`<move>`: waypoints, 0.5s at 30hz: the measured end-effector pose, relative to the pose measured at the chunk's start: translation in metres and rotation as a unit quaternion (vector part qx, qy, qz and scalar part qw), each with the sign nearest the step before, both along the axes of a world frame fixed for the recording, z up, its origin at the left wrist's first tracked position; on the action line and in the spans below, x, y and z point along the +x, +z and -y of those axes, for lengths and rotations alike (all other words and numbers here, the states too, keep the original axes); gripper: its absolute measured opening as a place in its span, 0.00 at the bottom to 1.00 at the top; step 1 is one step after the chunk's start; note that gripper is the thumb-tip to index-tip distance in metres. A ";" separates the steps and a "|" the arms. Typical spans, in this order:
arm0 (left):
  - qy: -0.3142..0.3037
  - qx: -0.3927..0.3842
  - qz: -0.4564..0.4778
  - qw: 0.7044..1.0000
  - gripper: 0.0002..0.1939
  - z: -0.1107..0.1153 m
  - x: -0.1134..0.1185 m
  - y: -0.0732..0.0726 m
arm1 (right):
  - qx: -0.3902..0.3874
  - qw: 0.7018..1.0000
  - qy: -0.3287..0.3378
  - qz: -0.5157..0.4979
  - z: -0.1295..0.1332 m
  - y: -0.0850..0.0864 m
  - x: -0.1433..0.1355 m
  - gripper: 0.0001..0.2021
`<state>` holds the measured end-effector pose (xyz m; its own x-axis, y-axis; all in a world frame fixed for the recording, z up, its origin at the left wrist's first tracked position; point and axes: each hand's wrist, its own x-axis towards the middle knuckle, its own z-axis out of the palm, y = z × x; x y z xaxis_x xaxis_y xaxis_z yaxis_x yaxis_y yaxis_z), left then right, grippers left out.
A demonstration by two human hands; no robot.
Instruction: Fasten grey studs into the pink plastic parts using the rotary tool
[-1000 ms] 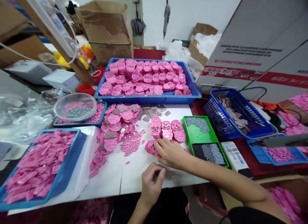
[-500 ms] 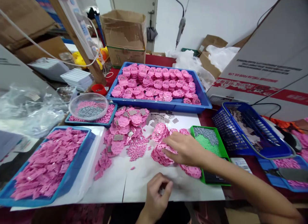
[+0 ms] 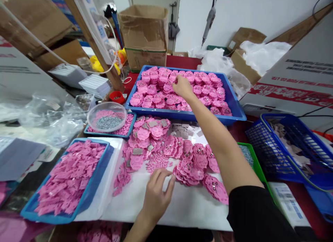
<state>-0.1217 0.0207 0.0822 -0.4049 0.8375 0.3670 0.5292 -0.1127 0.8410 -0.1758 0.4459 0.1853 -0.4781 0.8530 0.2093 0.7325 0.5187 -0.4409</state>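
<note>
My right hand reaches over the large blue tray, its fingers pinched together at the stacked pink flower-shaped plastic pieces. What sits between those fingertips is hidden. Lower down, my left hand hovers over the white table sheet with thumb and fingers apart and nothing in them. Close to its fingertips lie fanned stacks of pink pieces with small metal screws. Behind it are small pink pegs and a heap of pink pieces with grey metal plates.
At the left stands a blue tray of pink clip-like parts. A clear bowl of screws rests on a smaller tray. A green tray and a blue basket are at the right. An electric screwdriver hangs above the back.
My right hand has moved from the stacks on the sheet up and away to the large blue tray. My left hand has shifted left and its fingers have spread. The view has turned slightly left.
</note>
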 end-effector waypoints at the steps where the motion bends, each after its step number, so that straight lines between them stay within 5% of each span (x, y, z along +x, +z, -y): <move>1: -0.013 -0.012 -0.010 1.000 0.03 0.004 0.002 -0.005 | -0.009 1.000 -0.018 -0.001 -0.008 -0.004 -0.005 0.18; 8: -0.103 -0.005 -0.035 0.994 0.06 0.041 0.031 -0.052 | -0.110 0.991 -0.082 -0.002 -0.047 -0.040 -0.030 0.19; 15: -0.074 -0.013 -0.003 0.997 0.08 0.035 0.032 -0.058 | -0.146 0.979 -0.142 -0.023 -0.058 -0.052 -0.064 0.20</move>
<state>-0.0895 -0.0139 0.0243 -0.2737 0.8971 0.3469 0.5140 -0.1684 0.8411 -0.2397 0.5043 0.1333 -0.2091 0.9767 -0.0482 0.8046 0.1438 -0.5762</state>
